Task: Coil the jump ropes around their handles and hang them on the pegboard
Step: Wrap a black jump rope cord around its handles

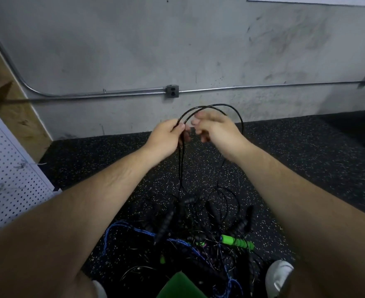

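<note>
1. Head view, hands: a black rope [211, 107] is pinched between thumb and fingers of the left hand [168, 134] and held up in front of the wall. The right hand [213, 127] is just beside it, fingers curled and blurred. Whether rope is gripped by it cannot be told.
2. Rope position: loops are arched above both hands. Strands are hung down from the left hand into the tangled pile [198, 222] on the floor [306, 168].
3. Risk, snagging: the hanging strands are lost in the pile. If they are pulled upward, the blue rope [117, 227] or the green handle [237, 241] could be dragged along.
4. Risk, slipping: the rope looks thin and springy. Loops could be sprung out of the pinch if it is loosened.
5. Risk, wrong handle: several similar black handles [164, 226] are lying in the pile. Which belongs to the held rope cannot be told, so a mismatch is likely.
6. Risk, hanging: the pegboard [9, 179] is at far left, well apart from the hands. No hooks can be made out on it.
7. Risk, trapping: a shoe [279, 274] is just beside the pile, so strands could be stepped on.
</note>
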Demonstrator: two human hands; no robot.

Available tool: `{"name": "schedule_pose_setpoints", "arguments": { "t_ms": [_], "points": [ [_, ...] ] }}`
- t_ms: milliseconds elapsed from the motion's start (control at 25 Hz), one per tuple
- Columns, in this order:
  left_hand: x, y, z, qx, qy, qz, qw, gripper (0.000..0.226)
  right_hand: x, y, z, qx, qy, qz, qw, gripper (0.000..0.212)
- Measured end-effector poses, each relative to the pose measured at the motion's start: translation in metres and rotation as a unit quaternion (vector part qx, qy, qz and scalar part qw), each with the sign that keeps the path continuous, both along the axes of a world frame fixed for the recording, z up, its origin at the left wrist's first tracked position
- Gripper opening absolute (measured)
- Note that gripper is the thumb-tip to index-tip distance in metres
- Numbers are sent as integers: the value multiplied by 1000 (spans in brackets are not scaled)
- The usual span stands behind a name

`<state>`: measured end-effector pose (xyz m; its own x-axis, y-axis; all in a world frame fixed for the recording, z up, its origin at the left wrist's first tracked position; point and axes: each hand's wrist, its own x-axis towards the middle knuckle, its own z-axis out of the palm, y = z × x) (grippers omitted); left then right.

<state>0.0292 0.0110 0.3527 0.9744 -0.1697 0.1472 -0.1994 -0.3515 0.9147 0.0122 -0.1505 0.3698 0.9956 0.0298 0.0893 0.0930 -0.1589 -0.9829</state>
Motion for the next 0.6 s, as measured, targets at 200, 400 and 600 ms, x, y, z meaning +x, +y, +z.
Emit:
{"name": "schedule_pose_setpoints", "arguments": {
  "t_ms": [200, 400, 600],
  "points": [
    [1, -7, 26, -80, -29, -18, 996, 25, -17, 19, -31, -234, 38, 91, 967, 19],
    [0, 15, 7, -66, 57, -82, 993, 45, -19, 23, 1, -206, -49, 4, 977, 14],
    [-13, 11, -14, 76, 85, -186, 976, 25, -5, 9, 32, -55, -96, -76, 991, 21]
  ]
}}
